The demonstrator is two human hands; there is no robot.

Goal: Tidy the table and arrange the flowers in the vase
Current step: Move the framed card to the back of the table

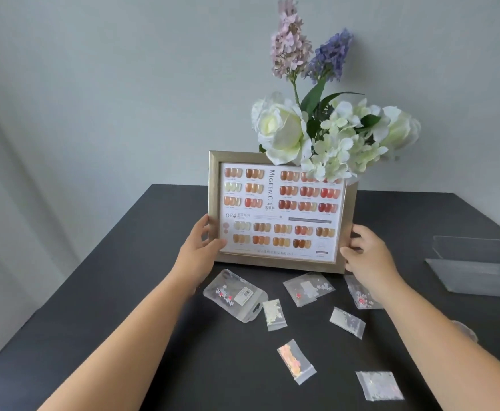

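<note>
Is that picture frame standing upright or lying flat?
Upright. The frame faces the camera, its bottom edge at the table, left hand and right hand gripping its sides.

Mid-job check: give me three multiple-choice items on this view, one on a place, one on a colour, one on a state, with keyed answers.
1. Where are the flowers?
A. Behind the frame
B. In the tray
C. Among the packets

2. What colour is the table?
A. White
B. Dark grey
C. Red

3. How is the frame held?
A. By the left hand alone
B. By both hands, one on each side
C. Lying flat, untouched

Answers: 1 A, the blooms rise above the frame's top edge. 2 B, the bare top is dark grey. 3 B, the left hand grips the left edge and the right hand the right edge.
</note>
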